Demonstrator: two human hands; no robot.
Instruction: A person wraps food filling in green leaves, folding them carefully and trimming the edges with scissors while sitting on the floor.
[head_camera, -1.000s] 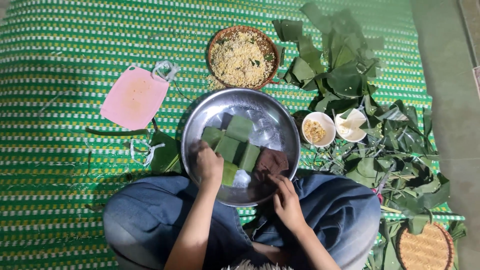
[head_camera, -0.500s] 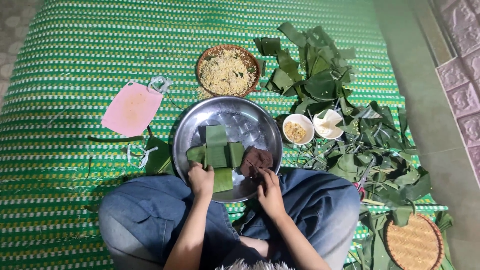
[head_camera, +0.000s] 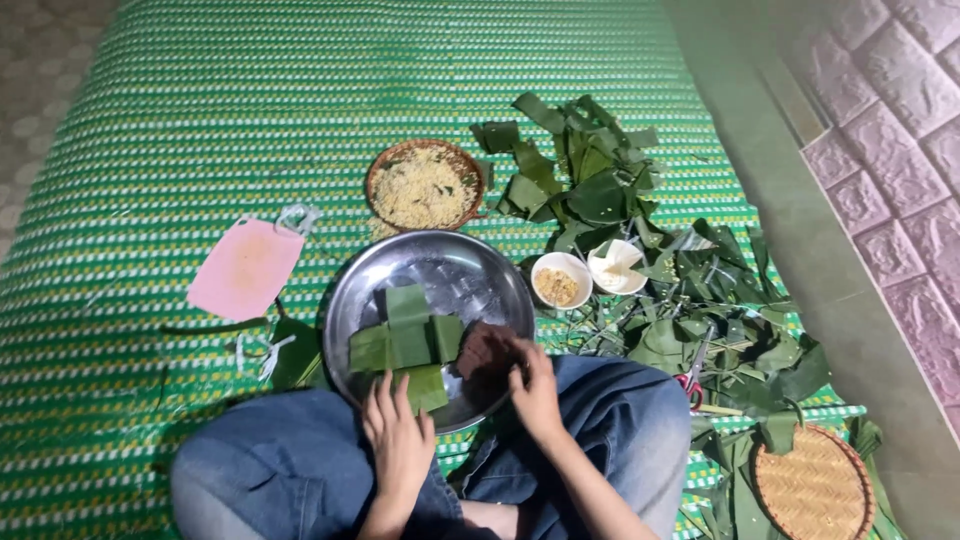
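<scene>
Both hands have drawn back to the tray's 6 o'clock rim. Left hand rests flat, fingers spread, empty. Right hand pinches the dark lump. Crossed leaves: light, limp, tearable; lift by edges.

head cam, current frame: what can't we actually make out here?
- Dark lump in the metal bowl: right hand covers part of it; too dark to tell what it is.
- Small bowl contents: too small to identify.
- Woven tray: cut off by the bottom edge.
- Left hand fingertips on the folded leaves: grip unclear.
</scene>
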